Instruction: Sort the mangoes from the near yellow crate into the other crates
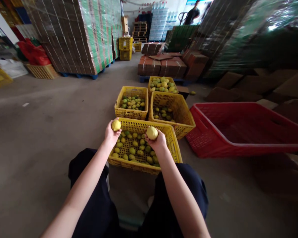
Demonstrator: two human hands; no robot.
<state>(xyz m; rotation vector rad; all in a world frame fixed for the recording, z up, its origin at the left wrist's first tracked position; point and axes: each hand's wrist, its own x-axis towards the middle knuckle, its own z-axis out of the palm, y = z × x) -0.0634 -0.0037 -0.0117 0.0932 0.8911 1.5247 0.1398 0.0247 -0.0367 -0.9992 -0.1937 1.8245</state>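
My left hand (pixel 110 135) is closed around a yellow lemon (pixel 116 125) above the left rim of the nearest yellow crate (pixel 136 168). A second, paler lemon (pixel 152 133) rests in the curled fingers of my right hand (pixel 160 141), over the right half of that crate. Loose yellow and green lemons (pixel 132 151) lie scattered across its slotted floor, with some hidden under my right hand and wrist. The crate stands on the floor just beyond my knees.
Behind it are a left crate (pixel 131 114) and a right crate (pixel 185 114) holding lemons, then a fuller crate (pixel 149 82). A large red basket (pixel 206 145) stands at the right. Wrapped pallet stacks (pixel 89 36) rise on both sides. A person (pixel 192 15) is far back.
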